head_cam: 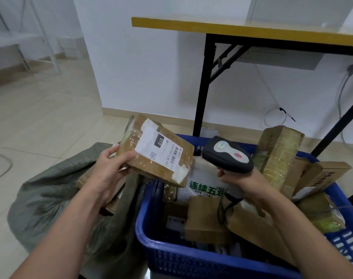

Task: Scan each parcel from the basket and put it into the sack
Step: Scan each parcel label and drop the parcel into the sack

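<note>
My left hand [109,168] grips a flat brown taped parcel [157,150] by its near left edge, white shipping label facing up, above the gap between sack and basket. My right hand [238,178] holds a dark grey handheld scanner [228,154], its head pointing left at the parcel's label edge. Below lies the blue plastic basket [171,256], filled with several cardboard boxes and a white bag with green print [203,186]. The grey-green sack [57,190] stands open on the floor to the left, a cardboard box showing in its mouth.
A yellow-topped folding table [252,31] with black legs stands behind the basket against the white wall. Cables hang and coil at the wall on the right. Tiled floor stretches away to the left, with a white rack frame [40,33] at the far left.
</note>
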